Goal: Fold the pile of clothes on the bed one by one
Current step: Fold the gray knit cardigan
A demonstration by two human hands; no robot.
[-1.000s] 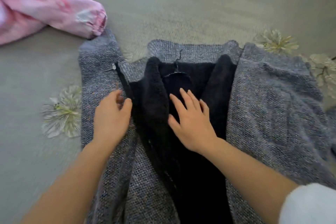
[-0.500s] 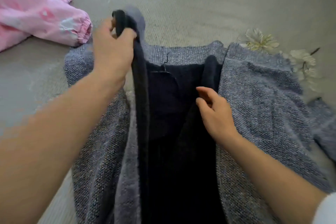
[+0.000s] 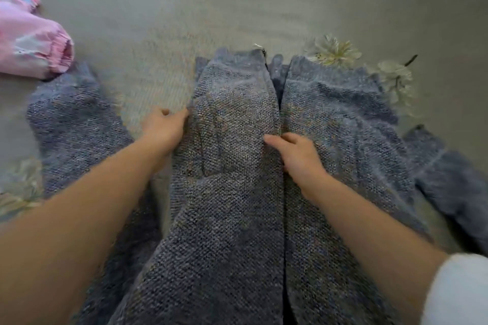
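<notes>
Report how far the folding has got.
Done: the grey knit cardigan lies flat on the bed with its front panels closed. In hand: the left hand grips the outer edge of the panel on that side, and the right hand pinches the centre opening. Left: the sleeves lie spread to the sides with no fold made, and the pink garment waits unfolded.

The left front of the jacket [image 3: 232,140], held up a moment ago, now lies shut over the dark lining [image 3: 277,79], leaving only a thin strip near the collar. The left grip [image 3: 163,128] has come down and holds its outer edge. The right grip [image 3: 295,152] slid to the middle seam, maybe pinching it.
</notes>
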